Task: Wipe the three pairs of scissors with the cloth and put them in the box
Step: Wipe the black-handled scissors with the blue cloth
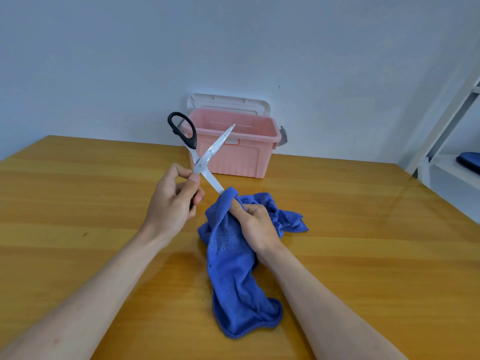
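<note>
My left hand [173, 196] grips one black handle of a pair of scissors [205, 158] held spread wide above the table. The other black handle loop points up to the left, and one bare steel blade points up to the right. My right hand [255, 224] holds the blue cloth [233, 268] bunched around the tip of the lower blade. The cloth's tail hangs down onto the wooden table [78, 203]. The open pink box [241, 152] stands behind the scissors at the table's far edge. No other scissors show on the table.
The box's pale lid [228, 102] leans back against the grey-blue wall. A white frame with a blue item [467, 162] stands off the table's right side. Bare wood lies to the left and right of my arms.
</note>
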The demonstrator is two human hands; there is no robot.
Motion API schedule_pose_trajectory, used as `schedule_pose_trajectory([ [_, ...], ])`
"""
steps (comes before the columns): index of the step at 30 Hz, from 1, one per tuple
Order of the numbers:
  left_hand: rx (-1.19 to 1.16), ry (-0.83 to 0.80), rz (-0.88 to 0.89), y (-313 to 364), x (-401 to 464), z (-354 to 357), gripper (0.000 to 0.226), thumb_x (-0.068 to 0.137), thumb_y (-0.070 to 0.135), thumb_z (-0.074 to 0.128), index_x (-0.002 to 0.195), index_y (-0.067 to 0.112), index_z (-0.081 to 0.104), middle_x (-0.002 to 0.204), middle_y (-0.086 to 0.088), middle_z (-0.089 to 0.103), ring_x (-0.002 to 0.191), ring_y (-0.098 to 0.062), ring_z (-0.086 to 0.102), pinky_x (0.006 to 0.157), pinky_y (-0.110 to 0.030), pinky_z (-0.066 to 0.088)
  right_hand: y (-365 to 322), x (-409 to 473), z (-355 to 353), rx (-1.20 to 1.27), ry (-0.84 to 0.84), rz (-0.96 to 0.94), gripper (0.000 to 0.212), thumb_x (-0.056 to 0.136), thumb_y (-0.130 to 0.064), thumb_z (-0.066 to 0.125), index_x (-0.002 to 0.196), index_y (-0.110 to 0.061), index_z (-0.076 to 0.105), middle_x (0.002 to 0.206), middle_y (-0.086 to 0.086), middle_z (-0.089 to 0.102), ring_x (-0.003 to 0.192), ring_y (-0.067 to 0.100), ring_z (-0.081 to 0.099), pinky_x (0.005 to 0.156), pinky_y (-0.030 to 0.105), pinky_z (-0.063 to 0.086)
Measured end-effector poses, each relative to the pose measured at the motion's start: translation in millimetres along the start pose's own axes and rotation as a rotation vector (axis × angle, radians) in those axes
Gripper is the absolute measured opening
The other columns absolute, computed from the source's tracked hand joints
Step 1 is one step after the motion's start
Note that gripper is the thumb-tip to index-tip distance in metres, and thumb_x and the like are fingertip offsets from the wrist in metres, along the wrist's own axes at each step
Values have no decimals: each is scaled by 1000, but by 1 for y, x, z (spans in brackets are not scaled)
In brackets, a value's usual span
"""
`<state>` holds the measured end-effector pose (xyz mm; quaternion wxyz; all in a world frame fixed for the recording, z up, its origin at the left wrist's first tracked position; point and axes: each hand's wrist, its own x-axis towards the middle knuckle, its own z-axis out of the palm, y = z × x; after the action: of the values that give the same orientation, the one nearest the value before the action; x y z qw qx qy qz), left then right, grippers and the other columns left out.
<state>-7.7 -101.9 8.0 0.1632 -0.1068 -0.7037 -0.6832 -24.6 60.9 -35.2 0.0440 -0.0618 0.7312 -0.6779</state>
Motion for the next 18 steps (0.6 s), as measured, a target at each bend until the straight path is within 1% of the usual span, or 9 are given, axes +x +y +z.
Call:
schedule_pose_trajectory([
  [3, 9, -27, -12, -3, -1, 2, 18, 103, 15, 44, 86, 10, 38, 56, -2, 45, 41, -9, 29, 38, -21, 24, 1, 0, 1, 8, 0, -12, 56, 92, -47, 62, 67, 3, 55, 57, 6, 41, 52, 15, 41, 54, 28, 35],
  [5, 8, -51, -27, -5, -4, 6, 18, 102, 16, 44, 87, 10, 38, 54, 1, 45, 41, -10, 29, 38, -21, 24, 0, -1, 4, 22, -4, -14, 70, 80, -59, 64, 67, 9, 52, 62, 11, 44, 58, 21, 44, 57, 31, 38],
  [7, -1, -71, -55, -9, -7, 12, 16, 102, 16, 45, 88, 10, 39, 53, 5, 45, 43, -10, 32, 39, -21, 26, -1, -1, 6, 38, 10, -17, 85, 69, -66, 63, 77, 17, 53, 72, 17, 51, 67, 26, 49, 65, 37, 42],
  [10, -14, -77, -82, -11, -10, 16, 15, 102, 17, 46, 91, 9, 41, 54, 5, 45, 45, -10, 35, 41, -21, 29, -3, -1, 8, 35, 21, -38, 90, 69, -68, 65, 87, 20, 55, 80, 32, 57, 73, 29, 53, 71, 42, 43],
  [11, -27, -72, -83, -10, -10, 15, 15, 102, 17, 46, 91, 9, 41, 55, 3, 45, 45, -9, 35, 41, -20, 29, -3, -1, 8, 37, 18, -48, 91, 70, -69, 67, 87, 20, 55, 81, 33, 57, 74, 29, 53, 71, 42, 42],
  [14, -52, -54, -80, -7, -8, 12, 16, 102, 16, 46, 88, 11, 42, 55, 1, 45, 44, -8, 34, 39, -19, 26, -5, -1, 7, 59, -8, -44, 87, 76, -64, 69, 81, 20, 52, 76, 19, 53, 69, 28, 47, 67, 39, 39],
  [16, -53, -43, -68, -6, -7, 9, 17, 102, 16, 45, 86, 13, 42, 54, 3, 46, 42, -8, 32, 39, -20, 25, -5, -1, 6, 53, -24, -43, 75, 88, -53, 65, 74, 19, 50, 68, 15, 45, 61, 25, 42, 60, 35, 36],
  [18, -64, -29, -59, -5, -6, 7, 17, 103, 15, 44, 86, 13, 41, 55, 3, 46, 41, -10, 30, 38, -20, 23, -6, -1, 4, 42, -29, -43, 66, 94, -43, 61, 70, 17, 48, 62, 10, 40, 55, 18, 38, 54, 29, 33],
])
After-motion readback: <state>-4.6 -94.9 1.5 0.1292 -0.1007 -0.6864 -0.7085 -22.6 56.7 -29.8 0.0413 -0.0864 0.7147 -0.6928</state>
